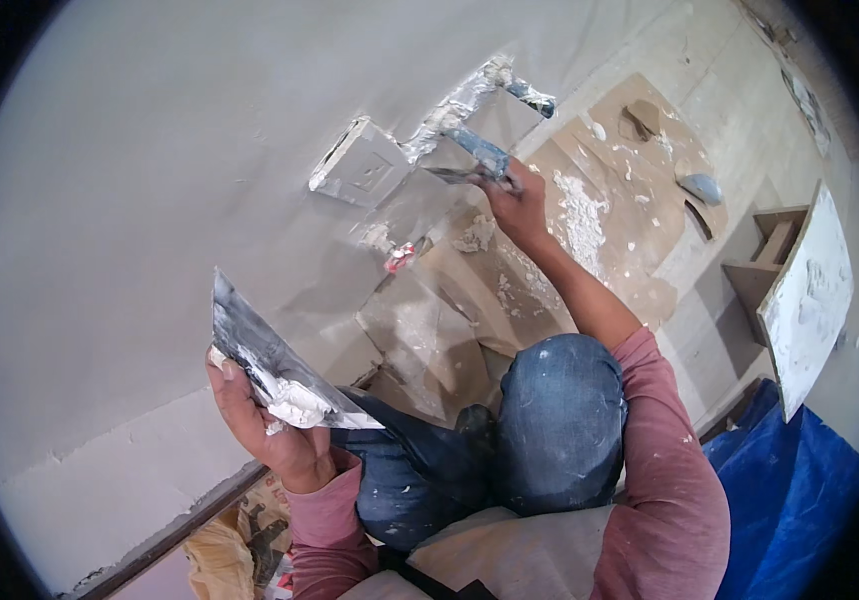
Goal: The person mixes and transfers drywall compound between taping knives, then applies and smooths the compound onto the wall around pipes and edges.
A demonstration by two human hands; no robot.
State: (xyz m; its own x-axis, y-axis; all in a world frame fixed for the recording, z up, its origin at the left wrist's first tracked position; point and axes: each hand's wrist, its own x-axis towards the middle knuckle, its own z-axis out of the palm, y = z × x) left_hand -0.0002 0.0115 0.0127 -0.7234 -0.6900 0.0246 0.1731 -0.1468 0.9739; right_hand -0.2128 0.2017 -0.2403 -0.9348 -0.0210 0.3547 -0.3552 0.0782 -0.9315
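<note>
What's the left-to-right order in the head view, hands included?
Left hand holding a flat metal blade → pale square wall plate → blue-handled tool → right hand → rounded blue-grey object → smeared white board.
</note>
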